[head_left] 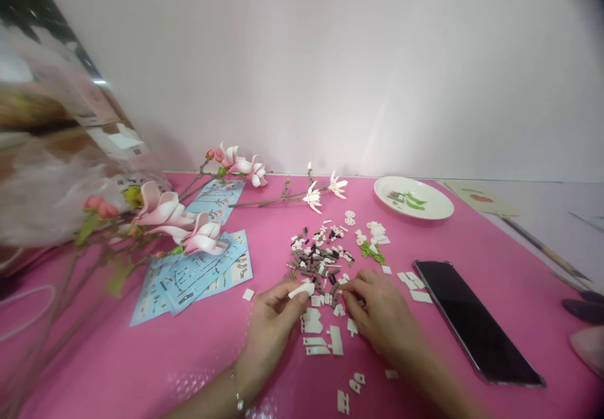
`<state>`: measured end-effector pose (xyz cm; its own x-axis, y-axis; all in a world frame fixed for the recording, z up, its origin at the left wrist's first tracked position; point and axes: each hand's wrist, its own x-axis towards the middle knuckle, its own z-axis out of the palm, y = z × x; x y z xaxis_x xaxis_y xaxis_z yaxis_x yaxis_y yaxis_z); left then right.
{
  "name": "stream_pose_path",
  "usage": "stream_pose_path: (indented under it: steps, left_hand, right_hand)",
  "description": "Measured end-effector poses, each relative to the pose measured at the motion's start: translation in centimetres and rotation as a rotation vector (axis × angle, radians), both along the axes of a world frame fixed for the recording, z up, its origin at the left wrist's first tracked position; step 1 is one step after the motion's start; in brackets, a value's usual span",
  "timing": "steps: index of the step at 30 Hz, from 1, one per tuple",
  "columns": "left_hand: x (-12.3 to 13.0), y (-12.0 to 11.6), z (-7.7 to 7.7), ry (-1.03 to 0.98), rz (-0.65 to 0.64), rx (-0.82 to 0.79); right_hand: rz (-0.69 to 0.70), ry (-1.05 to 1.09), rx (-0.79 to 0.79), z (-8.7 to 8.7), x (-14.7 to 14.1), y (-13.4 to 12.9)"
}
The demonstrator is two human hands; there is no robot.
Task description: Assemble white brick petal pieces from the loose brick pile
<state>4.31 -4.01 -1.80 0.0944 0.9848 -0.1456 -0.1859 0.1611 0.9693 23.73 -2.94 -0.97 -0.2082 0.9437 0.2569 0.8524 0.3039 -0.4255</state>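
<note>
The left hand [270, 334] grips a white brick [302, 290] between thumb and fingers, while the right hand [380, 312] pinches at the near edge of the brick pile [318, 262], holding what, I can't tell.

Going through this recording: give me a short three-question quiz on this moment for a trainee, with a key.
1. True or false: the left hand holds a white piece.
2. Which lies nearer the right hand: the phone or the plate?
3. Fill in the blank: the plate holds small ____ pieces.

Key: 1. True. 2. The phone. 3. Green.
</note>
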Motion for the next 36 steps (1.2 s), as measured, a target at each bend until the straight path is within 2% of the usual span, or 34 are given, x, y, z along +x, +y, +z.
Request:
stream_pose_path:
  steps: [3,7,10,13,19,24,28,36]
  left_hand:
    - [0.2,0.0,0.3,-0.016,-0.022,0.010]
    - [0.6,0.0,0.1,-0.052,-0.082,0.009]
    - [0.8,-0.1,-0.1,-0.061,-0.105,0.009]
    - [0.8,-0.1,-0.1,-0.064,-0.105,0.026]
    - [0.6,0.0,0.3,-0.044,-0.065,0.112]
    - [0.6,0.1,0.1,-0.119,-0.100,0.036]
    - [0.7,0.0,0.5,-0.087,-0.095,0.029]
    - [0.7,-0.5,0.5,0.014,-0.217,0.012]
  right_hand:
    - [0.059,0.287,-0.001,1.0,-0.4,-0.4]
    - [0.274,0.615,-0.006,1.7,-0.6,-0.9]
    - [0.408,0.664,0.045,1.8,-0.7,-1.1]
    - [0.463,0.629,0.100,1.8,-0.8,-1.2]
    - [0.474,0.603,0.045,1.7,-1.2,-1.2]
    - [0.366,0.571,-0.058,1.1,-1.3,-1.2]
    - [0.308,0.611,-0.047,1.1,-1.2,-0.9]
    - [0.260,0.735,-0.097,0.9,-0.8,-0.7]
